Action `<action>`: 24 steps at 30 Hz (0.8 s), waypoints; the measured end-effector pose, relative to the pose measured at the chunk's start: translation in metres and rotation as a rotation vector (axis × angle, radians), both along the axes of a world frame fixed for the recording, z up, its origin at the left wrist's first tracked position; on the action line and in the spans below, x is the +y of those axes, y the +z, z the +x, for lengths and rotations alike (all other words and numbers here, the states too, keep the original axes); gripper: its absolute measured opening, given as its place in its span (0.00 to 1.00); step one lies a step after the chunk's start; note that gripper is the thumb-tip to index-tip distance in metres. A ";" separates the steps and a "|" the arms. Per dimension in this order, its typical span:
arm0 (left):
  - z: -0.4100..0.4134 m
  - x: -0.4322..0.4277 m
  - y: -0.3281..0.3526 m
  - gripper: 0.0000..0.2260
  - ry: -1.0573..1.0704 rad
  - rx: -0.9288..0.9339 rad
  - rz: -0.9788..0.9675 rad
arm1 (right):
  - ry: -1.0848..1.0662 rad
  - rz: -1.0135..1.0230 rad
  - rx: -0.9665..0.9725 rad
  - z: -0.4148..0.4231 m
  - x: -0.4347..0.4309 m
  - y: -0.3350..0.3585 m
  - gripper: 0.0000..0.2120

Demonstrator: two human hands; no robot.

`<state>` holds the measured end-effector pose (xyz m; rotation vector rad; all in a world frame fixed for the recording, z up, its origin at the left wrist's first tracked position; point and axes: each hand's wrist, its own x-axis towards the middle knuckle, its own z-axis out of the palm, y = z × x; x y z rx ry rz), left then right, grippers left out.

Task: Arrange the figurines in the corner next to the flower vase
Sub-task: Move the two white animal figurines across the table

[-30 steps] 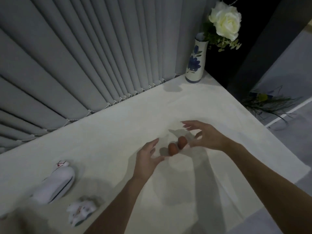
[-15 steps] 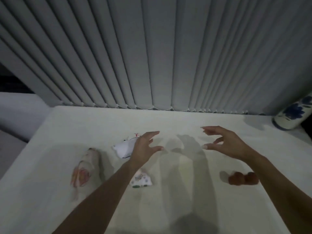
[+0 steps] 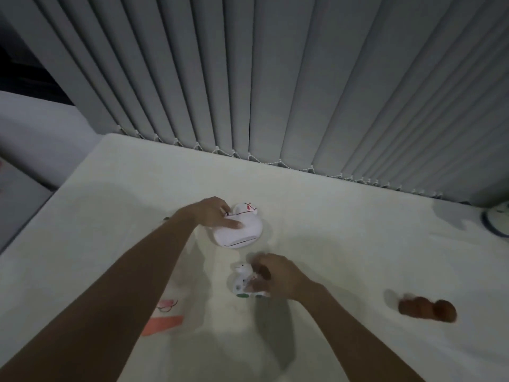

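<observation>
My left hand (image 3: pixel 217 213) grips a large white figurine with red lines (image 3: pixel 242 230) lying on the white table (image 3: pixel 330 216). My right hand (image 3: pixel 272 277) closes around a small white figurine with green feet (image 3: pixel 240 279), nearer to me. A brown figurine (image 3: pixel 427 310) lies apart at the right. A white figurine with red-orange markings (image 3: pixel 165 318) is partly hidden under my left forearm. Only the base of the flower vase (image 3: pixel 498 219) shows at the right edge, in the corner by the blinds.
Grey vertical blinds (image 3: pixel 275 78) run along the table's far edge. The table's left edge (image 3: pixel 55 194) drops off to a lower grey surface.
The view has swung left from the vase. Both hands moved from open in the air down onto the two white figurines and closed on them. The brown figurine stays on the table.
</observation>
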<state>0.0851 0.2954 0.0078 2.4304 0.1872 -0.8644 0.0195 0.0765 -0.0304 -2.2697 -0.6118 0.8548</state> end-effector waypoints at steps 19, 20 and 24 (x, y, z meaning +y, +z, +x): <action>-0.048 -0.040 -0.010 0.30 0.046 -0.203 -0.019 | 0.047 -0.084 -0.054 -0.050 -0.005 0.005 0.23; -0.050 -0.042 -0.011 0.30 0.022 -0.220 -0.007 | 0.020 -0.084 -0.057 -0.051 -0.017 0.006 0.22; -0.061 -0.064 -0.008 0.32 -0.118 -0.296 -0.016 | -0.100 -0.159 -0.113 -0.043 -0.087 0.016 0.18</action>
